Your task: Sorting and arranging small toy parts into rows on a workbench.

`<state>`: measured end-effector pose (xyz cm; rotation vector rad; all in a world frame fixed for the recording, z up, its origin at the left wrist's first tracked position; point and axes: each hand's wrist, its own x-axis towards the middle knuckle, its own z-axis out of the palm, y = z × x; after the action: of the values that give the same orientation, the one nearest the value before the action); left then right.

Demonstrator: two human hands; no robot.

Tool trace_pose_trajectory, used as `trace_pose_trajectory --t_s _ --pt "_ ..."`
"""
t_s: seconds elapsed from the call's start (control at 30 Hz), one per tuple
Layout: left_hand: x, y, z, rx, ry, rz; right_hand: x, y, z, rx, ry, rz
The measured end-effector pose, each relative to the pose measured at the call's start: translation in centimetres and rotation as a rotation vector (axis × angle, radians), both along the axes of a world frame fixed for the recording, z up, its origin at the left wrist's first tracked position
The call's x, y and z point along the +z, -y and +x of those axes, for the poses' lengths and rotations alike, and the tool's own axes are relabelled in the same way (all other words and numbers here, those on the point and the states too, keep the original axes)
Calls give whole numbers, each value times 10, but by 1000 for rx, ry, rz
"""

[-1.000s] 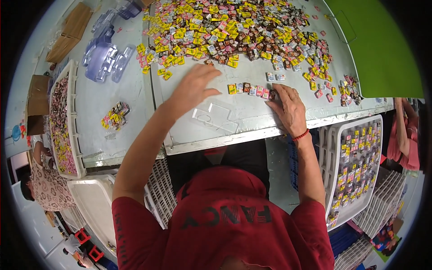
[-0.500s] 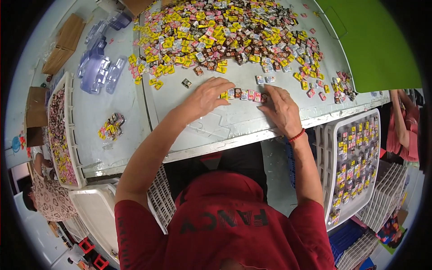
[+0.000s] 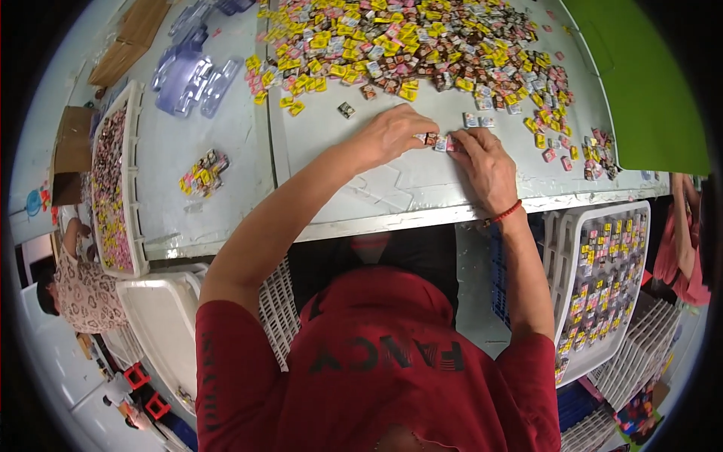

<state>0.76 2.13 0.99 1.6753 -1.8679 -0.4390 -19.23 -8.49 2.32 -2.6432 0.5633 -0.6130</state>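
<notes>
both hands (image 3: 392,135) (image 3: 486,162) now meeting over candy row (image 3: 440,141)

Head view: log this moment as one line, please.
left hand: fingertips on small wrapped pieces | right hand: fingertips on same row | table: big pile of wrapped pieces beyond

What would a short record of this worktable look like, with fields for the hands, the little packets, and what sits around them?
left hand: on the table, fingertips at a short row of small packets
right hand: on the table, fingertips at the same row; red band at the wrist
big heap of packets: yellow, pink and dark, spread across the far table
small pile: apart, to the left
clear plastic trays: far left
white crate: lower right, holds filled packs
table: pale grey
</notes>
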Motion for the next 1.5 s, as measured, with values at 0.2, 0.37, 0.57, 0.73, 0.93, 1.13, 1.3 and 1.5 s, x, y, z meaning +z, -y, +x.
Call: trace_pose_trajectory --t_s 0.2,0.37,0.57,0.73,0.93,1.13,1.3,1.5 --pt "16 -16 15 -12 12 80 3 -12 16 -8 -11 -21" --pt "41 -48 27 -44 11 -23 36 -42 25 15 9 -9" --pt "53 -98 25 -79 23 -38 44 -94 22 23 -31 60" --pt "36 -114 27 -168 137 -4 19 -124 25 -26 -20 92" --pt "16 -121 33 -122 120 -46 6 -135 30 -68 -10 61" --pt "15 -113 31 -74 94 -110 9 -130 29 -80 16 68" --pt "10 -113 31 -7 50 -116 3 -127 25 -92 85 156" --pt "1 -109 18 90 -81 -211 0 -117 21 -55 100 49"
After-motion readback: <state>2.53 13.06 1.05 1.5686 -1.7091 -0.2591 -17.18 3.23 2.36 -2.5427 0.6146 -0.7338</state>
